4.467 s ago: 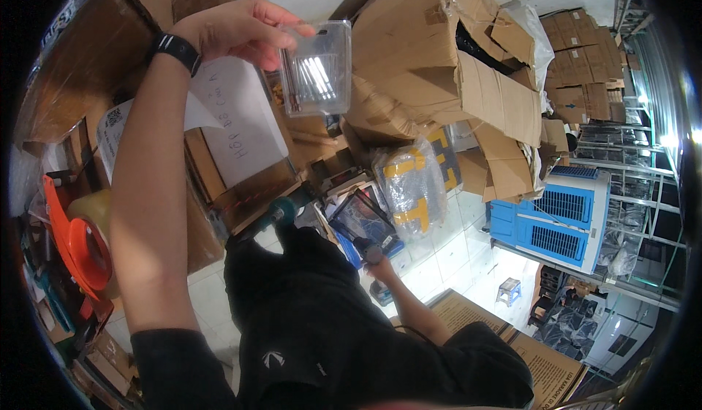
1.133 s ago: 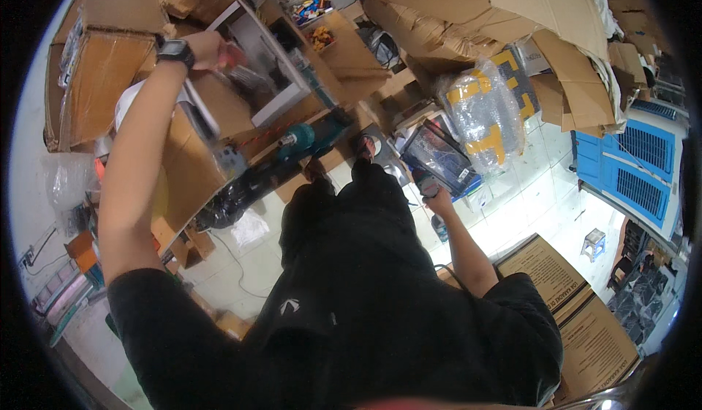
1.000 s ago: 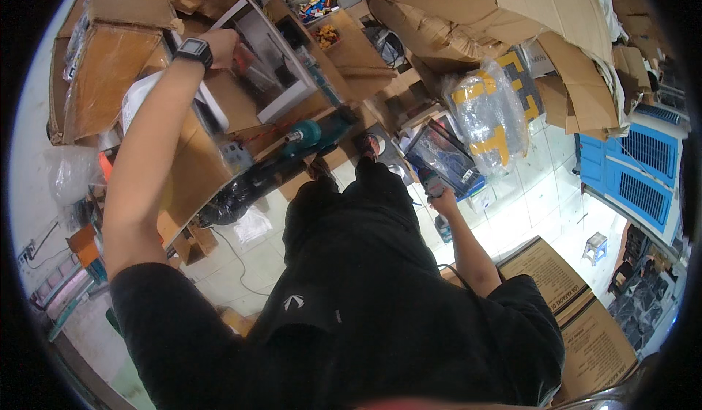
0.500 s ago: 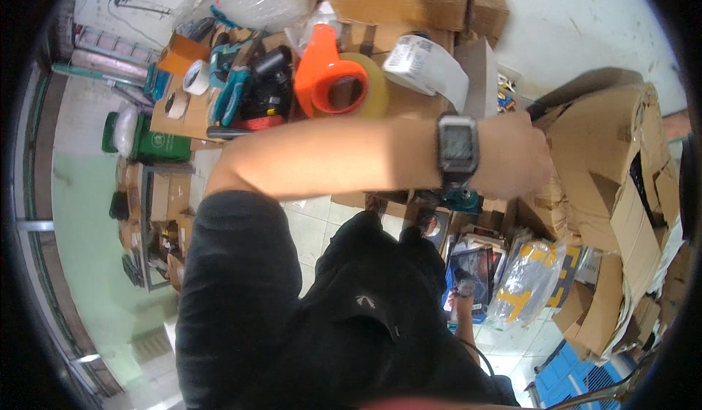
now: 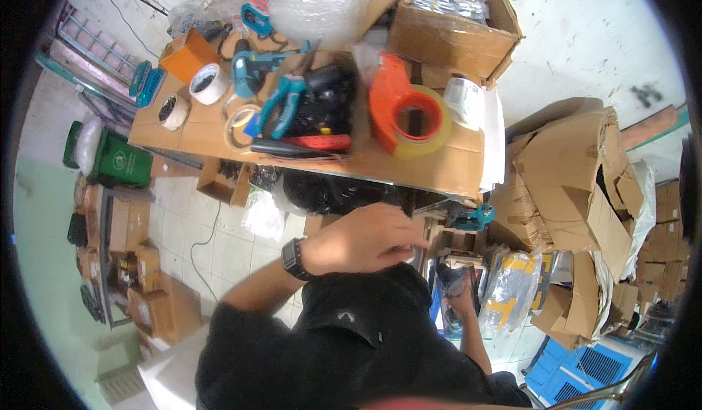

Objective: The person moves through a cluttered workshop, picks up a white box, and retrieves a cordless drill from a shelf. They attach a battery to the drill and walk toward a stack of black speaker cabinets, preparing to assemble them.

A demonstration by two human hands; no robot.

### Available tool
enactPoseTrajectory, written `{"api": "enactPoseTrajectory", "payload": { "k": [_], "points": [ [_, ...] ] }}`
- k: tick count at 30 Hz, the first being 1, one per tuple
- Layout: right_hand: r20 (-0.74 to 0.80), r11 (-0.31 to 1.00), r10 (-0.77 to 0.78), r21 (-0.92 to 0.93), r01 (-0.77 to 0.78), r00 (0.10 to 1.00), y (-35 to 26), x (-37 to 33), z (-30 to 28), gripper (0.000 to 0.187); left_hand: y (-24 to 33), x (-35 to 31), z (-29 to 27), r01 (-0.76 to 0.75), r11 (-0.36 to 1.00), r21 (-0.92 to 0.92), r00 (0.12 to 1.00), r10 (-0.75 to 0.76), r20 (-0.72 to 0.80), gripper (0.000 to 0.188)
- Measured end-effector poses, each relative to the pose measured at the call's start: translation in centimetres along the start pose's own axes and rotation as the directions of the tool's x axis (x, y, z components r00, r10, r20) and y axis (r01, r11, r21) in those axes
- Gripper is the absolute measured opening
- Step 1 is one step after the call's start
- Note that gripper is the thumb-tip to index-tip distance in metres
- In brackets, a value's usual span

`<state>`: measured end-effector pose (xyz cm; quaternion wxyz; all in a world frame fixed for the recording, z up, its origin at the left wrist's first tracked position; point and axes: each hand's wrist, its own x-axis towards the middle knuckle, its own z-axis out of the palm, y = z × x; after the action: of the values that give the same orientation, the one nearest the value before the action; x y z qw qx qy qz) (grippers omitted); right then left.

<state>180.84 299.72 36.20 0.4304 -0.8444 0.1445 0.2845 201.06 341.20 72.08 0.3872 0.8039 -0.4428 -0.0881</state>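
On the floor left of the cardboard-topped table [image 5: 439, 170] stands a green bin [image 5: 128, 160]. At the table's left end sit two white tape rolls [image 5: 209, 83], with an orange box [image 5: 190, 55] just behind them. Teal-handled pliers [image 5: 284, 107] lie near the table's middle, pointing away from its front edge, and a red-handled tool [image 5: 320, 142] lies along that edge.

The left hand [image 5: 368, 239] hangs in front of the table, close to the person's black clothing. Its fingers are bent toward the palm, which is turned away; I cannot tell whether they close on anything.

On the table's right part is an orange tape dispenser [image 5: 392, 92]. Beyond the table's front edge, low and to its right, the right hand [image 5: 461, 302] is wrapped around a dark handheld tool [image 5: 451, 279]. A bubble-wrapped package [image 5: 508, 297] lies right of that hand, and a big battered carton [image 5: 567, 180] stands right of the table.
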Motion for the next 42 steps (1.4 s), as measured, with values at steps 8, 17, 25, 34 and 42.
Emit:
{"api": "enactPoseTrajectory", "payload": {
  "k": [8,17,25,34,42],
  "points": [
    [0.175,0.89,-0.399,-0.164,0.426,0.9,-28.1,-8.5,6.2,0.042,-7.4,-19.9,-0.3,0.332,0.943,-0.031,0.918,-0.315,0.241,0.045],
    [-0.016,0.338,-0.94,0.113,0.934,0.342,-57.2,-10.5,21.9,0.072,-7.5,-30.8,1.2,0.066,0.992,-0.108,0.886,-0.108,-0.45,0.051],
    [0.295,0.101,-0.942,-0.213,0.972,0.163,-67.7,-13.8,23.8,0.096,-9.9,-37.1,-5.0,0.085,0.958,-0.274,0.32,-0.286,-0.903,0.025],
    [0.26,-0.001,-0.952,-0.523,0.852,0.159,-74.6,-2.8,8.9,0.079,-9.4,-40.0,-21.4,-0.058,0.948,-0.313,-0.077,-0.317,-0.945,0.035],
    [0.447,0.104,-0.673,-0.732,0.673,0.59,-79.4,10.7,9.6,0.085,-16.0,-41.0,-31.6,-0.02,0.97,-0.244,0.1,-0.241,-0.965,0.029]
  ]
}}
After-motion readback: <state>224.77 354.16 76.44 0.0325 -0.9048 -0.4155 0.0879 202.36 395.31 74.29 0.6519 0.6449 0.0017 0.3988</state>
